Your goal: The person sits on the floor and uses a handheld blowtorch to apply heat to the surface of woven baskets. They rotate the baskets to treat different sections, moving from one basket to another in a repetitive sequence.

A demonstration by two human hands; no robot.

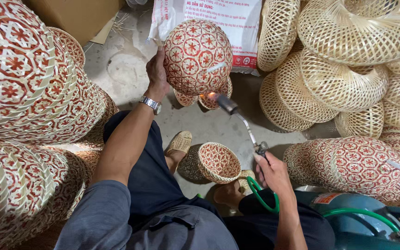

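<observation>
My left hand (157,74), with a metal watch on the wrist, holds up a round red-and-cream woven basket (196,56) by its left side. My right hand (273,172) grips the handle of a gas torch (244,122). The torch's nozzle points up at the lower rim of the held basket, and a small flame (211,96) burns there. A green hose (267,200) runs from the torch to a blue gas cylinder (353,220) at lower right. A smaller red patterned basket (218,162) lies on the floor between my feet.
Tall stacks of red patterned baskets (28,92) fill the left side, and more (357,164) lie at right. Plain pale woven baskets (343,60) are piled at upper right. A white printed sack (228,18) and a cardboard box (75,16) sit at the top on the concrete floor (121,69).
</observation>
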